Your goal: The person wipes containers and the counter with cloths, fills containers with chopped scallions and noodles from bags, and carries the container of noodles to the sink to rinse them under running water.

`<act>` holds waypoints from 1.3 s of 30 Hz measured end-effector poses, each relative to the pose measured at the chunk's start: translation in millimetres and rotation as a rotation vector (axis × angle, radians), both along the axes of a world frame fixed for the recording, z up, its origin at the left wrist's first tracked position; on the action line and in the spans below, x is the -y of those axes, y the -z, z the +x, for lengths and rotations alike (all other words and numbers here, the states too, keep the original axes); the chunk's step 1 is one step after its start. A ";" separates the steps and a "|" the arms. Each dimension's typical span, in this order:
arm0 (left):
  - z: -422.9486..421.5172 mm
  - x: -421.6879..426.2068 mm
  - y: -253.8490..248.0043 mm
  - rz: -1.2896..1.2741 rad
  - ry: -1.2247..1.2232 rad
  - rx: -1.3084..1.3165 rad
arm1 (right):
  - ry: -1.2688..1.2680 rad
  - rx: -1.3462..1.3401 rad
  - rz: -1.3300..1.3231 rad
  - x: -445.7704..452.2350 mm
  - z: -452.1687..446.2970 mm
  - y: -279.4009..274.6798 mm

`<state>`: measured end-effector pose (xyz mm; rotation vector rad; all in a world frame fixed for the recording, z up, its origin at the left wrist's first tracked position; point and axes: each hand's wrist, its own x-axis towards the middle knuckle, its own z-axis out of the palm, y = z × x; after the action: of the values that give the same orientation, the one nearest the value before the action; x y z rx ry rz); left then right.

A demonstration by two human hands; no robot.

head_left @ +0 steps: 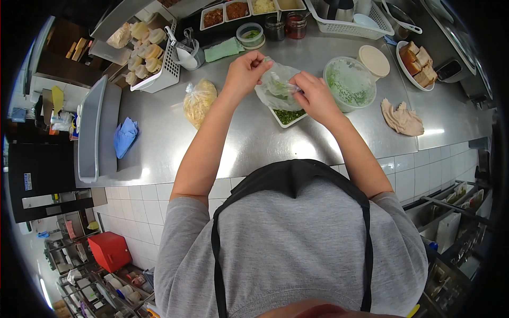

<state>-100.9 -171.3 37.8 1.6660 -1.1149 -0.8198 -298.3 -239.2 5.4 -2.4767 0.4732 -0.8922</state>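
Head view: left hand (247,76) and right hand (318,98) pinch a translucent plastic bag (277,84), seemingly not yet emptied; beneath them, a white rectangular dish (287,126) already holds finely chopped greens (289,116).

Commercial kitchen, by the look: steel bench (249,140) under left hand (247,72) and right hand (318,99); bottles (148,49) in basket (165,75) left of left hand; food trays (213,27) beyond both; bread (417,62) right of right hand; white tiles (142,204) nearer the body; black apron (292,175) worn.
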 end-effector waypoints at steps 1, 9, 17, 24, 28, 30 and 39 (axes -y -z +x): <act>-2.9 -0.4 -0.8 0.000 0.002 0.000 | 0.002 0.000 0.000 -1.2 -0.5 -1.5; 4.6 -3.2 -5.8 0.155 0.157 0.038 | -0.025 -0.102 -0.088 -1.0 -4.8 -6.5; -17.1 -20.5 -7.1 -0.225 0.139 0.192 | -0.073 0.071 0.223 3.3 -5.7 -11.2; 6.8 -25.4 -5.0 -0.260 0.148 -0.046 | -0.115 0.255 0.154 4.2 -6.4 -39.9; 26.9 -40.8 -7.5 -0.195 0.047 -0.337 | -0.066 0.467 0.365 12.6 -15.1 -28.7; 41.5 -50.9 -0.4 -0.221 -0.076 -0.496 | 0.035 0.369 0.462 13.7 -23.6 -20.4; 76.6 -86.6 116.5 -0.212 -0.355 -1.016 | 0.008 -0.071 0.354 4.9 -22.6 4.2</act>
<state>-24.3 -84.7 -78.6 0.9808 -0.1763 -1.0700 -320.9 -244.1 1.2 -2.1872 0.6081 -0.6593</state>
